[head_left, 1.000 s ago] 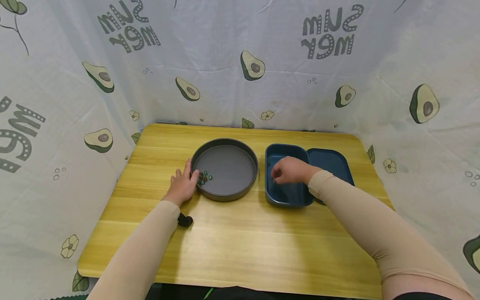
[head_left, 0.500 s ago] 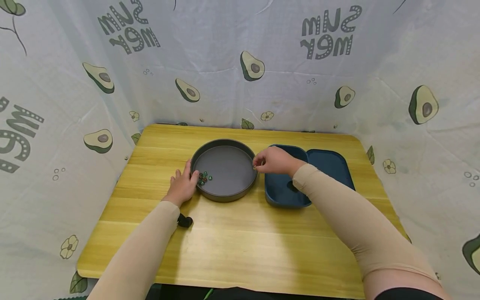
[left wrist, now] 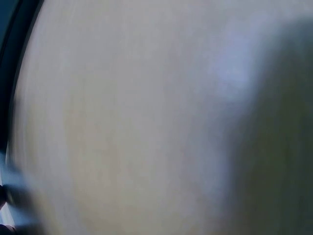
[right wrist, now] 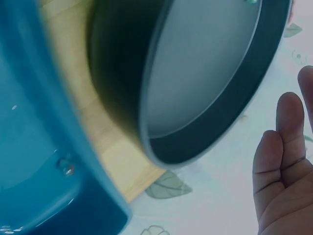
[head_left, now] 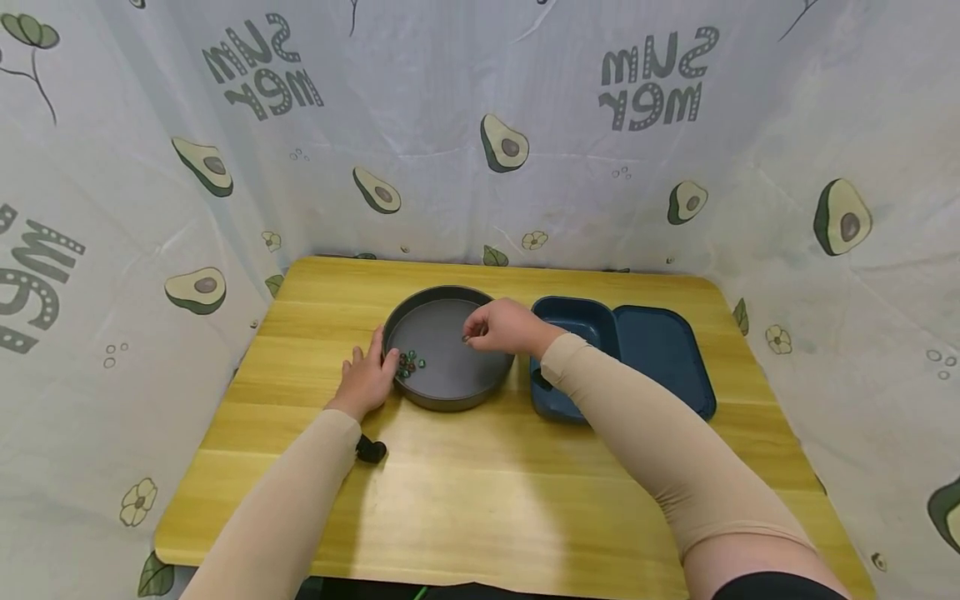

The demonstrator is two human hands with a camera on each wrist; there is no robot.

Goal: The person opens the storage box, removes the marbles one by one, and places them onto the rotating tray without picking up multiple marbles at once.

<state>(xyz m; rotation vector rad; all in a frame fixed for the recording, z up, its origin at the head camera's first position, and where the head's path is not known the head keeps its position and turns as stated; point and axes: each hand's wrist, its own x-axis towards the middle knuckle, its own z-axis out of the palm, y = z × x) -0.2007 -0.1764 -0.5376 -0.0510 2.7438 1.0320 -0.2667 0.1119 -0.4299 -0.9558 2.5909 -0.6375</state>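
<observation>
Over the grey round pan (head_left: 450, 379), my right hand (head_left: 506, 327) pinches a small marble (head_left: 465, 338) between thumb and fingertips. My left hand (head_left: 365, 379) rests against the pan's left rim with its fingers extended. Just inside that rim lies a cluster of several green and reddish glass marbles (head_left: 407, 363). The blue rectangular container (head_left: 558, 408) stands right of the pan, partly hidden under my right forearm. In the right wrist view, one clear marble (right wrist: 66, 166) lies in the container; the pinching fingertips are out of that view.
A dark blue lid (head_left: 667, 358) lies against the container's right side. The wooden table (head_left: 450, 517) is bordered by a printed cloth (head_left: 420, 100) at the back and sides. Blurred table surface (left wrist: 137, 117) fills most of the left wrist view.
My right hand has come up out of the blue container and moved left to above the pan, carrying the marble. My left hand has stayed at the pan's rim.
</observation>
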